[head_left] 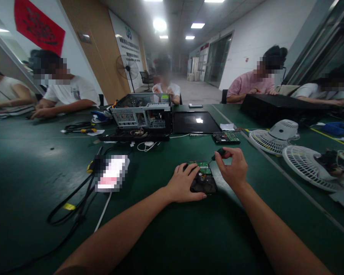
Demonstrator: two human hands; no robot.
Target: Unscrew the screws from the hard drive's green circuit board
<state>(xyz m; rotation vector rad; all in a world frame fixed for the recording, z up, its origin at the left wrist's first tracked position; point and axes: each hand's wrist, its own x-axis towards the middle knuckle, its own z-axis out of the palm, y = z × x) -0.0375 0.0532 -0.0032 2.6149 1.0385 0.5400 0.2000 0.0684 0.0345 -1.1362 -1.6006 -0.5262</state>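
Observation:
A hard drive lies circuit-board side up on the green table mat in front of me. My left hand rests on its left edge, fingers curled over it and holding it down. My right hand hovers just right of the drive, pinching the black handle of a small screwdriver whose tip points down toward the drive's green board.
An opened computer case and its flat black side panel sit further back, with a second hard drive beside them. Fan grilles lie at right. Black cables trail at left. Several people sit around the table.

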